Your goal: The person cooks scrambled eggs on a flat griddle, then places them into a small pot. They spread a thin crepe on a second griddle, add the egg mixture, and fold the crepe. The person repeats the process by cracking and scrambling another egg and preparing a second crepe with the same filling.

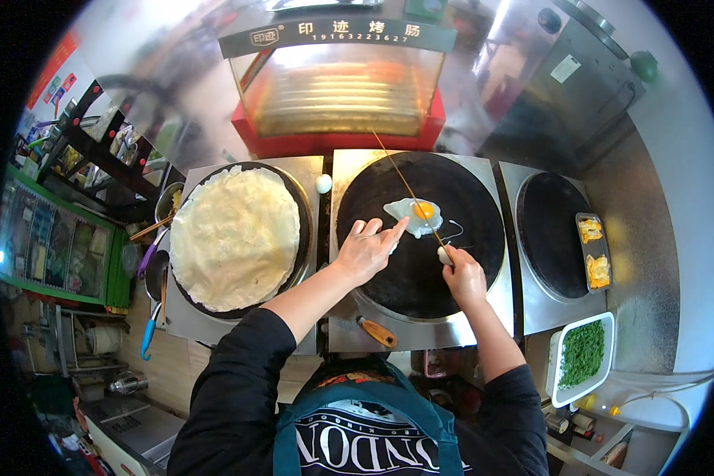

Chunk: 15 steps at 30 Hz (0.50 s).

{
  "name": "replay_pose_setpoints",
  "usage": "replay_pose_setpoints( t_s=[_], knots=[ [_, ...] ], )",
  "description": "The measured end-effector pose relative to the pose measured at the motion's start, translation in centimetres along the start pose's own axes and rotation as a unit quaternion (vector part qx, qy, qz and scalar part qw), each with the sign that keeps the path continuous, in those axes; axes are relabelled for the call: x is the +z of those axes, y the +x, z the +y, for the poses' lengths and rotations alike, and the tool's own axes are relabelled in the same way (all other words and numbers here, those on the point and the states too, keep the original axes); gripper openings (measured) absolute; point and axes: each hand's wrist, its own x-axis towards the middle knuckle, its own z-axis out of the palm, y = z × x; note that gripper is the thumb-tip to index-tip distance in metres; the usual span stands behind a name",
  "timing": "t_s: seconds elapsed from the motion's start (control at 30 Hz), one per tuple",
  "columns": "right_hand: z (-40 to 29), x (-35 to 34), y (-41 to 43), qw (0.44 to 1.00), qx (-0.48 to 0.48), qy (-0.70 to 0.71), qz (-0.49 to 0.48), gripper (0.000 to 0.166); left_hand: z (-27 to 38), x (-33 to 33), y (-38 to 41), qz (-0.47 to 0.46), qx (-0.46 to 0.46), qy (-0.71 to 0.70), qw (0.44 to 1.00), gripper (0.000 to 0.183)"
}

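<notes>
A raw cracked egg (423,210) with its yolk whole lies on the middle black round griddle (416,285). Just left of and below the egg is my left hand (366,247), its index finger stretched towards the white; a bit of something white, perhaps eggshell, shows beneath its fingers. My right hand (465,275) grips a long thin wooden stick (401,175), which passes over the egg, and also a white piece that looks like eggshell (444,256). On the left griddle lies a large thin pale crepe (235,238). A whole white egg (323,184) rests between the two griddles.
A sausage roller grill (339,95) stands behind the middle griddle. At right are another black griddle (550,238), a tray of folded yellow food (598,253) and a white tub of chopped greens (610,351). A wooden-handled tool (378,332) lies at the front edge, ladles (149,339) at left.
</notes>
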Motion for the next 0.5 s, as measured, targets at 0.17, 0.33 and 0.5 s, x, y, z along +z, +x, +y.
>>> replay_pose_setpoints(
  t_s=[0.17,0.33,0.5],
  knots=[
    [5.3,-2.5,0.6,0.985,0.063,-0.156,-0.051,0.034,-3.1,-1.5,1.6,-0.089,0.019,0.141,0.986,0.065],
    [0.1,-10.6,5.4,0.983,0.067,0.054,0.161,0.033,-3.4,-8.4,7.1,0.039,-0.056,0.046,0.997,0.085],
    [-3.2,-14.1,4.8,0.775,0.186,0.603,-0.038,0.038,-0.3,-9.6,8.8,-0.029,-0.15,-0.723,0.674,0.092]
  ],
)
